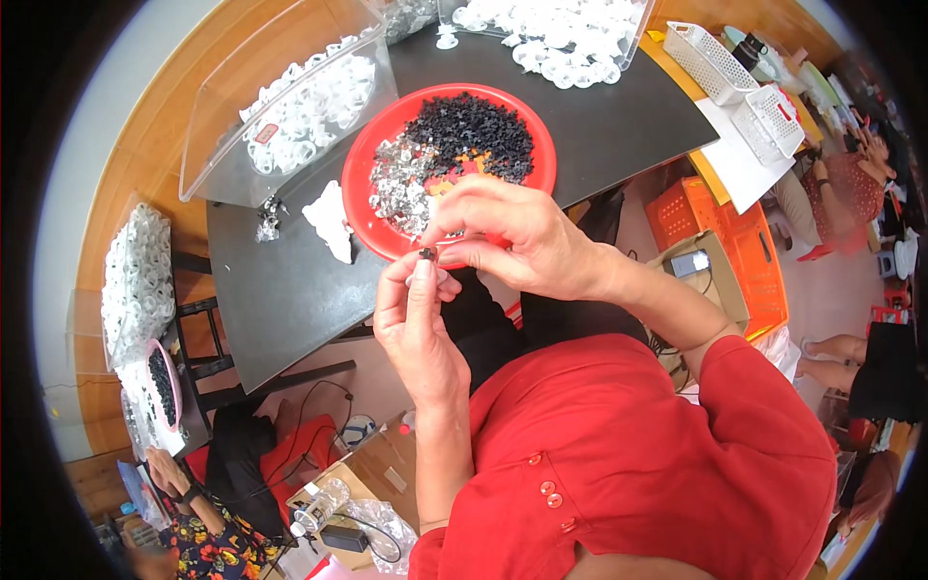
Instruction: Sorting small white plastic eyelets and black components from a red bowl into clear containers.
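My left hand [418, 329] is closed, thumb against fingers, on a small black piece [426, 253] that sticks up at the fingertips. Something pale, perhaps a white part, shows between the same fingers. Just right of it, my right hand [532, 237] is pinched close to the black piece; whatever its fingertips hold is too small to name. Behind both hands stands a round red tray [354, 188]. It holds heaps of small black pieces [474, 130] and clear shiny pieces [398, 184], with some orange and red ones [464, 174] between.
Clear bins of white plastic parts [314, 101] [570, 43] stand on the dark table [280, 309]. Crumpled white tissue [331, 224] lies left of the tray. White baskets [710, 63] and an orange crate [764, 275] are at right. Other people sit nearby on both sides.
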Available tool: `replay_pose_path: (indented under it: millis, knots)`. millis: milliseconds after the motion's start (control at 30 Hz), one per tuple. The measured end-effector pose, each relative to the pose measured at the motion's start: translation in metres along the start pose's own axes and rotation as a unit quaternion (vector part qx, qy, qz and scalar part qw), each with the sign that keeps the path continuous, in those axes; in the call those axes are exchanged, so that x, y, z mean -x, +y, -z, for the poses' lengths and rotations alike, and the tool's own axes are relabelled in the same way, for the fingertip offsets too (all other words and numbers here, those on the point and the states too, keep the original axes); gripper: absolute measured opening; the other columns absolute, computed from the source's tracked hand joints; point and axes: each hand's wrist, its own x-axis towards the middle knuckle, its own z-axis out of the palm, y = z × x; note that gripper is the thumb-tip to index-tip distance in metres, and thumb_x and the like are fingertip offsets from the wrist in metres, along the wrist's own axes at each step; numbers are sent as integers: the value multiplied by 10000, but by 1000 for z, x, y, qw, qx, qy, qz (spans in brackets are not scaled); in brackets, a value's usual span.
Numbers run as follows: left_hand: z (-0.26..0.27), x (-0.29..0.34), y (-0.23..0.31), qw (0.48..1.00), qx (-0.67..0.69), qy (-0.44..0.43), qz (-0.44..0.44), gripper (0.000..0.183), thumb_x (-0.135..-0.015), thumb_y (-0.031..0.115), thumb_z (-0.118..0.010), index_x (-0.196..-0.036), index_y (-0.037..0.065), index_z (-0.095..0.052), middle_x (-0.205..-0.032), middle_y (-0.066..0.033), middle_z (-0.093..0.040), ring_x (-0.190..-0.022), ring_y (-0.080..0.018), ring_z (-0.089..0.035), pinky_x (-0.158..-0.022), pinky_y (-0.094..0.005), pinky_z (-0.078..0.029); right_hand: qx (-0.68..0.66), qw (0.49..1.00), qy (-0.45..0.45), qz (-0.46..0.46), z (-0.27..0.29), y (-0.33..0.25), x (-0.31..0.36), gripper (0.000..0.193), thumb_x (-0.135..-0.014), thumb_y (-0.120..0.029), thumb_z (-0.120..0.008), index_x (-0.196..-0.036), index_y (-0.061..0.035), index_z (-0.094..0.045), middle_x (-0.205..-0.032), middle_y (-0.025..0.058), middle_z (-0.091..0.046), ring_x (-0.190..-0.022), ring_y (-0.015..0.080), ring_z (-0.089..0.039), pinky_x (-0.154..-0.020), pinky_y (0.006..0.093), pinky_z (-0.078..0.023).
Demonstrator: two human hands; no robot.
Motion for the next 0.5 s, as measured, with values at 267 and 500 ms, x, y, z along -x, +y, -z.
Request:
replay_pose_path:
  millis: [267, 500]
  knots:
    - [6, -2, 1, 999, 28, -14, 12, 93, -905, 111, -555, -935, 26, -575, -765, -51, -589, -706, -133, -538, -686, -273, -439, 61, 995, -12, 72, -6, 2, -7, 120, -819, -58, -629, -938, -60, -616, -901, 96, -569, -805, 264, -603, -689, 343, -487]
    - [2, 0, 0, 998, 27, -46, 29, 99, -891, 106, -571, -934, 20, -595, -785, -47, -608, -707, -122, -562, -692, -255, -454, -6, 993, -114, -10, 12, -5, -13, 149, -815, -2, -609, -963, -22, -612, -916, 89, -591, -827, 232, -589, -714, 318, -475]
